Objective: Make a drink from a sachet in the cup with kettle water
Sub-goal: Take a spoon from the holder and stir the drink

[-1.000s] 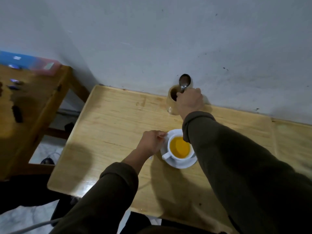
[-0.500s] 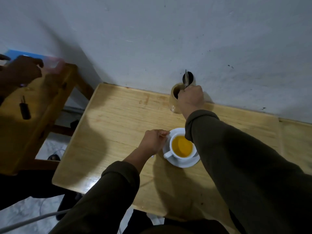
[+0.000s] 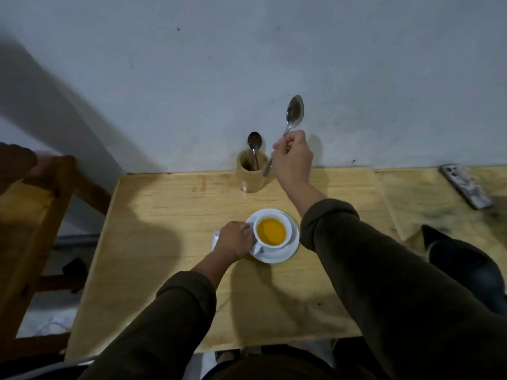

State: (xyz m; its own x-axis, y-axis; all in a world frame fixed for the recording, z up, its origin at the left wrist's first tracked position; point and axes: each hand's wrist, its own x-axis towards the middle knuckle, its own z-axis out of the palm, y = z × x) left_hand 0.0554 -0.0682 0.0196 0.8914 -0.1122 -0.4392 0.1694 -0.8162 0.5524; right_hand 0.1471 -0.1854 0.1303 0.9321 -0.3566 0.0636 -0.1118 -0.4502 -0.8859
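Note:
A white cup (image 3: 286, 223) of orange liquid stands on a white saucer (image 3: 277, 256) in the middle of the wooden table (image 3: 170, 215). My left hand (image 3: 236, 241) is curled against the cup's left side at the saucer's rim. A small white piece (image 3: 215, 238), possibly the sachet, pokes out from under that hand. My right hand (image 3: 293, 157) holds a metal spoon (image 3: 295, 111) in the air, bowl end up, just right of a wooden holder (image 3: 251, 174). A second spoon (image 3: 254, 141) stands in the holder.
The table stands against a white wall. A phone (image 3: 466, 187) lies at the far right, and a dark rounded object (image 3: 466, 264) sits at the right edge. A wooden stand (image 3: 41, 215) is on the left, with another person's hand (image 3: 16, 165) over it.
My right hand has lifted a spoon up out of the wooden holder. My left hand has stayed at the cup. The view has tilted, showing more of the table's right side.

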